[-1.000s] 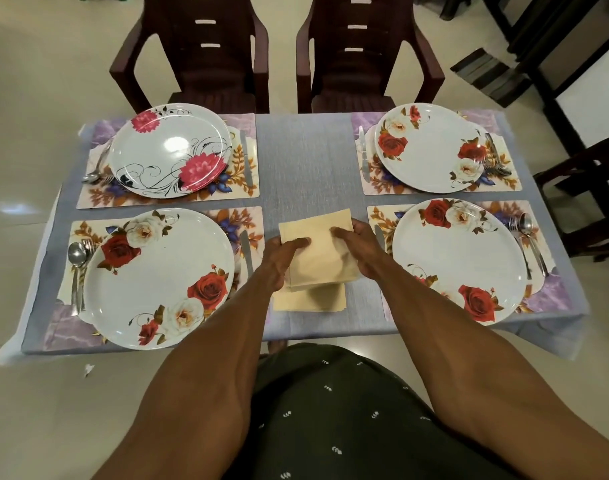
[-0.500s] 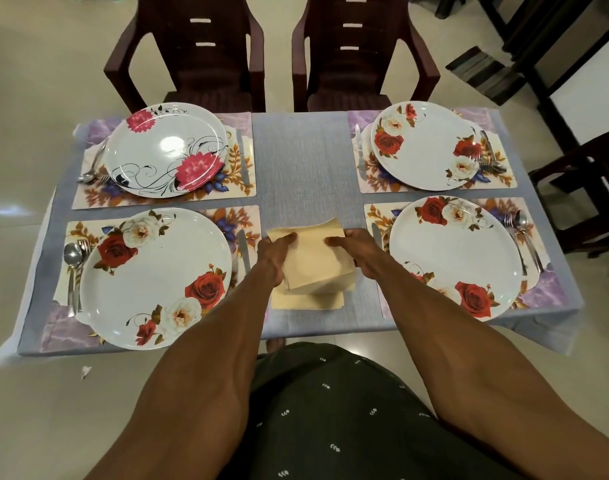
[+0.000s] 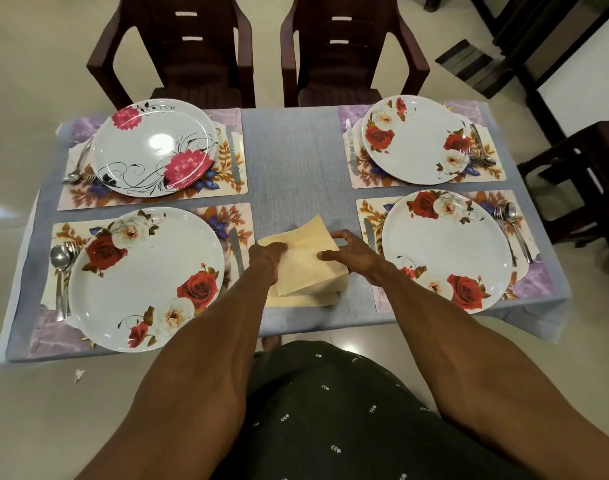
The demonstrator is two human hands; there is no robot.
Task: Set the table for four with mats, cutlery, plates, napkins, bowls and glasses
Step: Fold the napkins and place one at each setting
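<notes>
A stack of pale yellow napkins point(image 3: 310, 292) lies on the grey tablecloth point(image 3: 289, 161) near the front edge, between the two near place settings. My left hand point(image 3: 266, 259) grips the left edge of the top napkin point(image 3: 308, 245), and my right hand point(image 3: 353, 254) pinches its right edge. That napkin is turned askew on the stack, one corner pointing away from me. Four floral mats each carry a plate: near left point(image 3: 143, 278), near right point(image 3: 448, 251), far left point(image 3: 154, 147), far right point(image 3: 417, 140). Spoons, forks and knives lie beside each plate.
Two dark plastic chairs point(image 3: 178, 53) point(image 3: 348, 50) stand at the far side of the table. A dark wooden stool point(image 3: 580, 168) is off the right edge. A bare strip of tablecloth runs down the middle beyond the napkins.
Both hands have twisted and raised the top napkin, so its far corner now sticks up and away from the stack. Plates and cutlery have not moved.
</notes>
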